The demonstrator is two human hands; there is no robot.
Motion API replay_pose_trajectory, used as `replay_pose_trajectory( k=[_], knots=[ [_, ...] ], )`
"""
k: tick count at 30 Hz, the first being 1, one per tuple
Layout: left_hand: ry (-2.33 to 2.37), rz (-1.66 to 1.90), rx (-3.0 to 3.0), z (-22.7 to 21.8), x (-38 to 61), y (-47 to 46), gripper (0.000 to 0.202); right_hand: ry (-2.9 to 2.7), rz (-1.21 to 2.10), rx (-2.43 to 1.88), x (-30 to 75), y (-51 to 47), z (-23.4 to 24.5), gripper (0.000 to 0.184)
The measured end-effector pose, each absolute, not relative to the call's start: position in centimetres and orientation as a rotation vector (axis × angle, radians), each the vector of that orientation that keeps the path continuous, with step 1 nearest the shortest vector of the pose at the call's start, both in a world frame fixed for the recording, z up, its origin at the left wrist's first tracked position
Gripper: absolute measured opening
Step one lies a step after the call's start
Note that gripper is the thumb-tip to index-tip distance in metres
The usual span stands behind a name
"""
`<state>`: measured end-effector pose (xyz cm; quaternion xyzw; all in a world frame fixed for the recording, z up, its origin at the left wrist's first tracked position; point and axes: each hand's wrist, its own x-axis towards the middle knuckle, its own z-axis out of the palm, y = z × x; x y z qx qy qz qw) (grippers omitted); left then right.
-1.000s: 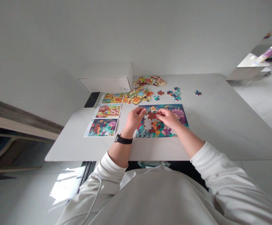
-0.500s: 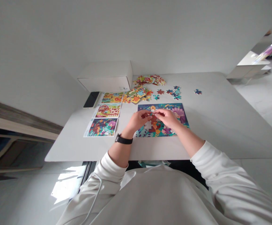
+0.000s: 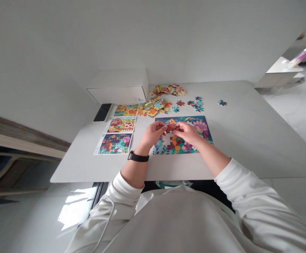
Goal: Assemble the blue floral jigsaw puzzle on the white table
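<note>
Between my two hands is a reddish-brown jigsaw piece [image 3: 170,128], held just over the jigsaw puzzle [image 3: 207,133]. My left hand [image 3: 155,133] pinches the piece's left edge between thumb and fingers. On its right edge, the thumb and fingertips of my right hand [image 3: 186,132] are closed. The puzzle shows a dark blue, purple and teal picture with gaps in its middle and left part; my fingers hide some of it.
Three picture cards [image 3: 116,143] lie in a column at left, below a phone [image 3: 103,112] and a white box [image 3: 118,93]. Heaps of yellow jigsaw pieces [image 3: 154,107] and red-green ones [image 3: 168,89] lie behind the puzzle. Blue-teal pieces [image 3: 197,104] and one lone piece [image 3: 222,103] lie farther right.
The brown piece was tilted nearly edge-on between my fingertips; now its face shows, with my hands slightly farther apart. The other things have stayed where they were.
</note>
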<state>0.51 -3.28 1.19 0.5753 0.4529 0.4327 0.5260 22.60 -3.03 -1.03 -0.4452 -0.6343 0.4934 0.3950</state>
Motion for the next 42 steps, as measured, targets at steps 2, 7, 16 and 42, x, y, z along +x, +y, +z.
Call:
replay_pose_trajectory(
  k=[2, 7, 16, 42],
  knots=[
    [1.111, 1.018, 1.391, 1.3, 0.5, -3.4, 0.045, -1.596, 1.250, -1.130, 22.7, -2.9, -1.0, 0.027],
    [1.211, 1.040, 1.455, 1.6, 0.3, -3.4, 0.047, -1.574, 1.223, -1.178, 22.9, -2.9, -0.7, 0.023],
    [1.203, 1.068, 1.484, 1.5, 0.4, -3.1, 0.045, -1.664, 1.183, -1.212, 23.0, -3.1, -0.7, 0.025],
    [1.691, 1.049, 1.896, 0.9, -2.3, -2.3, 0.030, -2.278, 0.421, -1.101, 21.9, -2.8, -1.2, 0.014]
  ],
)
